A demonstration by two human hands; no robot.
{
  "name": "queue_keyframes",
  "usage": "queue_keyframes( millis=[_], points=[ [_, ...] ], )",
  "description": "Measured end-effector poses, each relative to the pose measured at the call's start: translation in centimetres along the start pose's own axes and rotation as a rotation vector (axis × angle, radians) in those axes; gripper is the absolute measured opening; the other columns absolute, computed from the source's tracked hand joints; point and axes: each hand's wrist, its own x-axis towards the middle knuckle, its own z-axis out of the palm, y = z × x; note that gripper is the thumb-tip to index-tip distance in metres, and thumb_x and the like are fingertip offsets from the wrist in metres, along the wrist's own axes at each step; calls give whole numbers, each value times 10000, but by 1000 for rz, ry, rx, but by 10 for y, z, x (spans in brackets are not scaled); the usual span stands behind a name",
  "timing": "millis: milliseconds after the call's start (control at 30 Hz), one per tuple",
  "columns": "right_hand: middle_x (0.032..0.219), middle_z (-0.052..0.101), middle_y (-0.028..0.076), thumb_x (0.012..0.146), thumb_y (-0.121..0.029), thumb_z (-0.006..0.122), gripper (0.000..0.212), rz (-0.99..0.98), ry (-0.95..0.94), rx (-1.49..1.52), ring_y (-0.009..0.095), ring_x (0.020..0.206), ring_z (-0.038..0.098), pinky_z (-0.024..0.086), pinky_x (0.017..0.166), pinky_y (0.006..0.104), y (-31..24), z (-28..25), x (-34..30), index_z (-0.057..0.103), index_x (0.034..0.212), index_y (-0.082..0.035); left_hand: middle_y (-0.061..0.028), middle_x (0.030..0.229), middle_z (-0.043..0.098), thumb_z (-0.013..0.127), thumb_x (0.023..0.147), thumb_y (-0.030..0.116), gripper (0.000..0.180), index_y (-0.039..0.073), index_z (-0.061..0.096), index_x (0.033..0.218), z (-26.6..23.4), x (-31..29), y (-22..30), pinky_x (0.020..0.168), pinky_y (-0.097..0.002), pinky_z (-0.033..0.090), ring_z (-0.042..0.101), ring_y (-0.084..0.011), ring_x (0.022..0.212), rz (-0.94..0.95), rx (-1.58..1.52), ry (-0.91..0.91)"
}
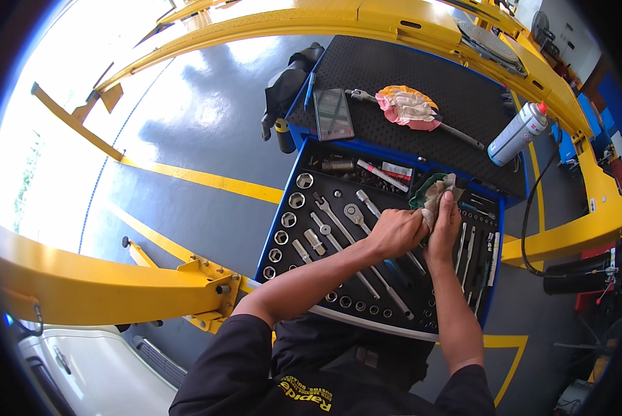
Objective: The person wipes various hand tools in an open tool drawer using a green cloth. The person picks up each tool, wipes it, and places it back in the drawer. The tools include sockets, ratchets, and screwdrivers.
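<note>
Both my hands are closed on a crumpled rag (438,197), beige with a green part, above the right half of an open tool drawer (306,154). My left hand (396,232) pinches its lower left side. My right hand (444,229) grips it with the thumb up along the cloth. Whether a tool is inside the folds is hidden. Under my hands lie a ratchet (355,213), an open-ended tool (323,204) and several long bars in dark foam. A column of sockets (296,200) runs down the drawer's left side.
On the black cabinet top (366,62) lie a phone (332,114), a pink and orange cloth (408,107) over a metal bar (461,136), and a standing spray can (517,134). Yellow lift arms (110,270) surround the cabinet; a white vehicle (103,371) stands lower left.
</note>
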Motion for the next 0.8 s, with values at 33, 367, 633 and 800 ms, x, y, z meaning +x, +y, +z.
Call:
queue_keyframes(
  millis=[33, 367, 633, 800],
  points=[
    [1025, 658, -13, 1131, -460, 501, 428, 0, -2, -4, 77, 903, 617, 510, 811, 255, -2, -3, 2, 665, 1147, -65, -195, 725, 664, 588, 1011, 243, 274, 23, 561, 850, 1, 1, 1, 610, -523, 519, 663, -427, 677, 9, -47, 39],
    [1078, 687, 24, 1127, -454, 504, 433, 39, 71, 112, 120, 930, 662, 545, 838, 293, -7, -7, 2, 658, 1210, -58, -192, 794, 655, 605, 1040, 251, 241, 43, 519, 957, -1, 3, 2, 624, -520, 525, 672, -427, 723, 150, -57, 42],
    [1097, 709, 23, 1119, -325, 570, 306, 44, -78, 202, 103, 957, 659, 529, 869, 287, -17, -1, 9, 658, 1233, -55, -176, 774, 673, 603, 1029, 221, 206, 35, 565, 949, -6, 9, 3, 612, -499, 529, 679, -413, 688, 17, 19, -8],
    [1111, 713, 62, 1138, -346, 502, 363, 39, 14, 505, 153, 932, 708, 597, 843, 327, -20, -38, 36, 625, 1275, -34, -155, 739, 645, 649, 1013, 230, 218, 51, 576, 914, -2, 7, 19, 602, -482, 513, 667, -400, 669, 131, 18, -34]
  ],
)
